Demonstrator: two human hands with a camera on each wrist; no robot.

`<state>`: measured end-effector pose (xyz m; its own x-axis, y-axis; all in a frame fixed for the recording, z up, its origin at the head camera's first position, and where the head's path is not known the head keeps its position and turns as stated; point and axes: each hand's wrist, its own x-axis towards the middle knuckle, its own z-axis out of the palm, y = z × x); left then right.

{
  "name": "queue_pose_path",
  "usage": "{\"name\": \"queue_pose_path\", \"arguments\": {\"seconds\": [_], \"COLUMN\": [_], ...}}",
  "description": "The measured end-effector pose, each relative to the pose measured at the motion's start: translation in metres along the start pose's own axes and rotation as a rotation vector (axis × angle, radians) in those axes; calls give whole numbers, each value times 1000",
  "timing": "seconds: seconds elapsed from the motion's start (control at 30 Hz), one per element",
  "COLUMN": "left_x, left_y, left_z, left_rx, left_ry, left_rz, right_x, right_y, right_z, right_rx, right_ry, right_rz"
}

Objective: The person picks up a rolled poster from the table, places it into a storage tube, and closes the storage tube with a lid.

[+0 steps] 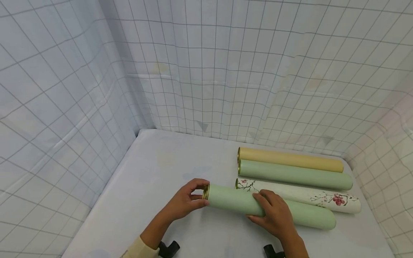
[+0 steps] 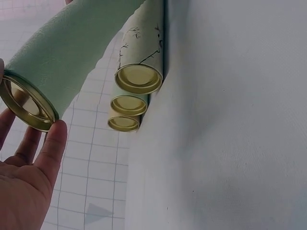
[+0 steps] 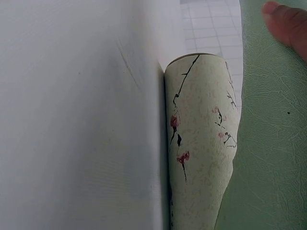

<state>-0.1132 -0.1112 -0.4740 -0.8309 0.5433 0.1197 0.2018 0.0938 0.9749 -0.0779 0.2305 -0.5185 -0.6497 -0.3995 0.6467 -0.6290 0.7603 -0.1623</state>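
Note:
A light green paper-covered tube [image 1: 230, 199] with a gold metal end [image 2: 39, 106] lies across both hands. My left hand [image 1: 186, 201] holds that gold end between thumb and fingers. Around the middle of the same tube, my right hand [image 1: 274, 214] grips with its thumb on the near side. In the right wrist view only a fingertip [image 3: 286, 26] shows against the green covering. Just behind the held tube lies a white tube [image 1: 292, 191] with painted plum blossoms, partly covered by it in the head view.
Farther back, another green tube [image 1: 290, 174] and a yellow tube [image 1: 290, 158] lie side by side, gold ends facing left. A white cloth [image 1: 145, 172] covers the table. Grid-patterned curtains [image 1: 206, 71] stand at the back and both sides.

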Motion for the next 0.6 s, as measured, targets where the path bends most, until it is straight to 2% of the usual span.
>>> {"name": "queue_pose_path", "arguments": {"seconds": [0.3, 0.6], "left_x": [-1, -2], "left_y": [-5, -4], "left_z": [3, -2], "left_rx": [57, 129], "left_ry": [33, 18], "left_rz": [-31, -37], "right_x": [-1, -1], "right_y": [0, 1], "right_z": [2, 4], "right_rx": [6, -5], "right_ry": [-3, 1], "right_rz": [-5, -3]}}
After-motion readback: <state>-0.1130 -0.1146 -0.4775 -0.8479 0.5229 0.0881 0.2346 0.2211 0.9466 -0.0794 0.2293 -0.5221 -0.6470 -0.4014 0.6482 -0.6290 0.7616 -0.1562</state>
